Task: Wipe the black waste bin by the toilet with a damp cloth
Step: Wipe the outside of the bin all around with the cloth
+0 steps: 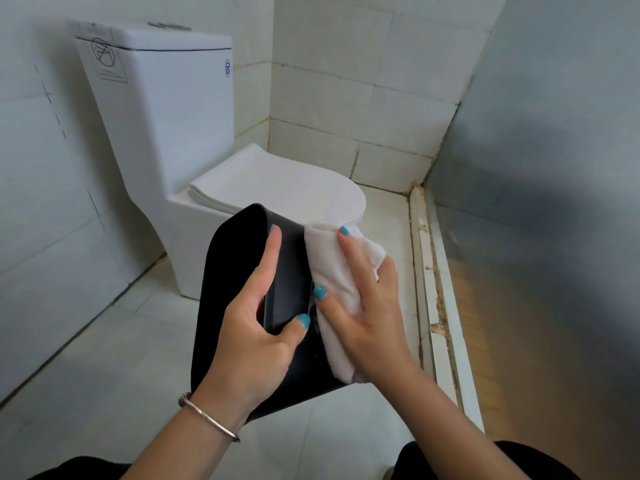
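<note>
Left hand (258,344): closest to the camera, it grips the rim of the black waste bin (221,292), thumb curled over the outer wall, fingers reaching inside; a metal bangle (207,419) circles the wrist.
Right hand (363,306): just right of the left hand, fingers spread flat, it presses a folded white cloth (336,268) against the bin's outer side.
Bin: held tilted between both hands, its mouth turned to the left hand's side, apparently lifted off the floor (114,341).
Risk: the bin hangs from a one-handed rim grip; in my judgement a hard wiping push from the right hand could twist it loose, and a damp wall would make that slip likelier.
Beyond the hands: a white toilet (173,133), lid closed, against tiled walls.
Writing: a line-drawn sticker on the cistern front and a small round blue mark on its side; neither can be read.
</note>
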`<state>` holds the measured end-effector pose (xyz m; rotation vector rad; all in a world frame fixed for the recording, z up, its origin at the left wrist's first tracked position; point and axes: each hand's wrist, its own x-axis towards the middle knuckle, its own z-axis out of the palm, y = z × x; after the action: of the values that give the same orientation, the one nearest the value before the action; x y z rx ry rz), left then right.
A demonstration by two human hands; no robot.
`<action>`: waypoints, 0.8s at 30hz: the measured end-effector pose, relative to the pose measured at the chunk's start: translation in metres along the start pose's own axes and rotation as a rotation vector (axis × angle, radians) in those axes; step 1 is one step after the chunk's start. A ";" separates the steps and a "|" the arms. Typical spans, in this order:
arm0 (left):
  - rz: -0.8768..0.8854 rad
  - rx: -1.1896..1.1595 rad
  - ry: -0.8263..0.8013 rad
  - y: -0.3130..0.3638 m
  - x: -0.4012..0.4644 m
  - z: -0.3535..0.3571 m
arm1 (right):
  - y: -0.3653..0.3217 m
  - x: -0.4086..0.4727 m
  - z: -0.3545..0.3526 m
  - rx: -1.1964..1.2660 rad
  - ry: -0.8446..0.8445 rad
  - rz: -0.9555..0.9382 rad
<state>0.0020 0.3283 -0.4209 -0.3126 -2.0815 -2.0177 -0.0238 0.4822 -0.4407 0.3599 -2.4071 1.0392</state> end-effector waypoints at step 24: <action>0.094 0.037 0.040 0.000 0.001 -0.005 | 0.003 0.017 0.009 0.187 0.119 0.101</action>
<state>0.0015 0.3237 -0.4202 -0.3536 -2.0385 -1.9136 -0.0425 0.4764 -0.4388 0.2344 -2.2490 1.2982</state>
